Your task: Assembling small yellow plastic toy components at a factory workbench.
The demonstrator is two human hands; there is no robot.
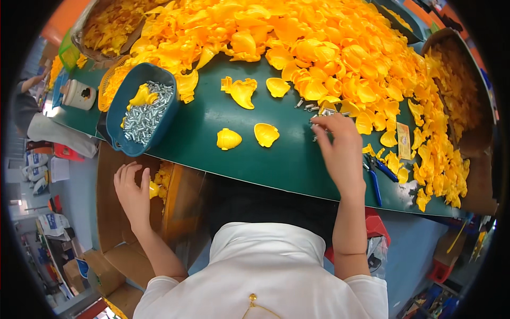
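Note:
My right hand (340,146) reaches over a small heap of silver metal screws (328,110) on the green table. Its fingers and thumb are curled down at the near edge of the heap; whatever they pinch is too small to make out. Off the table's near edge, my left hand (132,190) hangs over a cardboard box (111,212), fingers loosely bent and apart. Just beyond its thumb, a yellow plastic piece (154,189) shows in the box. Between my hands, two yellow shell halves (229,139) lie on the table, with a larger curved piece (243,93) and another shell (278,87) farther back.
A blue tub (169,114) of screws and some yellow pieces stands at the left. A huge pile of yellow plastic parts (329,48) covers the back and right. Blue-handled pliers (376,183) lie near the right front edge. A white canister (79,94) stands far left.

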